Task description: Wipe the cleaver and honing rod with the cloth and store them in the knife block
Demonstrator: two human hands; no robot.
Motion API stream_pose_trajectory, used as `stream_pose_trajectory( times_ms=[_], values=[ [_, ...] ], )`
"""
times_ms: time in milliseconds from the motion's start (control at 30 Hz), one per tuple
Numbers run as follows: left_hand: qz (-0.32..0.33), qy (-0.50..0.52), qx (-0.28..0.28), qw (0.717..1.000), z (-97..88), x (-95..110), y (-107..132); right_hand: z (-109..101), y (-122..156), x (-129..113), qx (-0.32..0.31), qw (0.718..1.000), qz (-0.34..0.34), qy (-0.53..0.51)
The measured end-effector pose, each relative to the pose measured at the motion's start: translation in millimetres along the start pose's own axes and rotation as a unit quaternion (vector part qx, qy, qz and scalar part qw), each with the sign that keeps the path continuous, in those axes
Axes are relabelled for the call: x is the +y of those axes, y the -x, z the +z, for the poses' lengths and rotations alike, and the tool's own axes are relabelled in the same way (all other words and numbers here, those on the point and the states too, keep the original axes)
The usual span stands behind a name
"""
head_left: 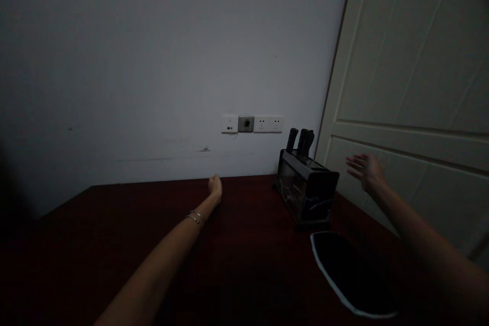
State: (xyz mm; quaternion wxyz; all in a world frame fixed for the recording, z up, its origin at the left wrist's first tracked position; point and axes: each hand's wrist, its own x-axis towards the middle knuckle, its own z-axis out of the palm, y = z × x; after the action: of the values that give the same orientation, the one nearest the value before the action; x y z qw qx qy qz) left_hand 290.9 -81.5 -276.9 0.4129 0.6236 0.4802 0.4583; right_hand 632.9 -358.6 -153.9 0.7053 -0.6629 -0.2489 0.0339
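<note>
My left hand [215, 186] reaches over the dark red table near its back edge, fingers curled into a fist. Nothing shows sticking out of it, and a bracelet [195, 217] circles that wrist. My right hand [367, 170] is raised in the air beside the knife holder, slightly blurred, with its fingers stretched out and apart. It holds nothing. Between the hands stands a dark, box-shaped knife holder [307, 188] with clear-looking sides. Several black knife handles [301, 141] rise from its top. Neither hand touches it.
A dark oval mat-like piece with a pale rim [349, 275] lies in front of the holder. The table [95, 244] meets a grey wall [171, 61] bearing a row of sockets [267, 124]. A pale panelled door [393, 86] stands on the right.
</note>
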Motion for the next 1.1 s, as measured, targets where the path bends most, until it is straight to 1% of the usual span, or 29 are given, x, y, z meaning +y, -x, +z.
stream_pose_trajectory(
  times_ms=[67, 133, 200, 233, 267, 333, 400, 467, 500, 533, 600, 633, 667, 700, 800, 900, 1000, 1100],
  values=[
    [-0.011, -0.032, 0.035, 0.999, -28.7, -11.5, -5.7, 1.3, 5.1, -25.4, 0.050, 0.997, -0.042, -0.029],
    [-0.015, -0.058, 0.060, 0.996, -51.7, -21.9, -8.9, 9.7, 18.2, -52.2, 0.085, 0.991, -0.096, -0.050],
    [-0.013, -0.084, 0.076, 0.993, -69.3, -31.3, -9.5, 25.0, 42.1, -77.1, 0.091, 0.979, -0.169, -0.062],
    [-0.011, -0.096, 0.081, 0.992, -76.5, -35.8, -8.9, 34.6, 58.0, -87.5, 0.079, 0.966, -0.241, -0.059],
    [-0.008, -0.108, 0.084, 0.991, -83.1, -40.1, -7.8, 45.2, 75.9, -96.1, 0.055, 0.950, -0.304, -0.050],
    [-0.001, -0.130, 0.083, 0.988, -95.1, -48.5, -4.7, 67.8, 114.9, -105.8, -0.018, 0.920, -0.392, 0.008],
    [0.007, -0.151, 0.074, 0.986, -107.0, -56.7, -1.0, 90.4, 152.8, -104.5, -0.084, 0.901, -0.423, 0.051],
    [0.012, -0.170, 0.064, 0.983, -119.6, -64.7, 2.8, 112.3, 185.0, -92.6, -0.194, 0.838, -0.477, 0.179],
    [0.014, -0.178, 0.061, 0.982, -126.1, -68.6, 4.9, 122.9, 198.2, -83.2, -0.245, 0.810, -0.481, 0.230],
    [0.016, -0.187, 0.059, 0.981, -132.7, -72.4, 7.1, 133.4, 209.5, -72.1, -0.292, 0.789, -0.469, 0.270],
    [0.019, -0.201, 0.056, 0.978, -145.2, -79.3, 12.1, 153.6, 227.0, -45.7, -0.373, 0.761, -0.418, 0.328],
    [0.021, -0.208, 0.055, 0.976, -150.7, -82.1, 14.8, 162.9, 233.5, -31.2, -0.408, 0.752, -0.382, 0.350],
    [0.024, -0.215, 0.053, 0.975, -155.4, -84.4, 17.6, 171.5, 238.7, -16.6, -0.448, 0.736, -0.346, 0.372],
    [0.027, -0.223, 0.049, 0.973, -159.1, -86.2, 20.3, 179.1, 242.8, -2.1, -0.466, 0.727, -0.329, 0.383],
    [0.045, -0.255, 0.023, 0.965, -163.8, -88.0, 28.0, 195.1, 250.3, 36.7, -0.490, 0.714, -0.275, 0.417],
    [0.071, -0.308, -0.024, 0.949, -160.8, -87.8, 34.2, 201.7, 253.8, 63.2, -0.498, 0.708, -0.234, 0.442],
    [0.085, -0.363, -0.063, 0.926, -156.0, -89.2, 39.5, 203.0, 257.1, 76.9, -0.491, 0.710, -0.224, 0.453],
    [0.093, -0.411, -0.096, 0.902, -153.7, -91.2, 43.6, 202.8, 260.8, 82.6, -0.472, 0.717, -0.225, 0.461]
  ],
)
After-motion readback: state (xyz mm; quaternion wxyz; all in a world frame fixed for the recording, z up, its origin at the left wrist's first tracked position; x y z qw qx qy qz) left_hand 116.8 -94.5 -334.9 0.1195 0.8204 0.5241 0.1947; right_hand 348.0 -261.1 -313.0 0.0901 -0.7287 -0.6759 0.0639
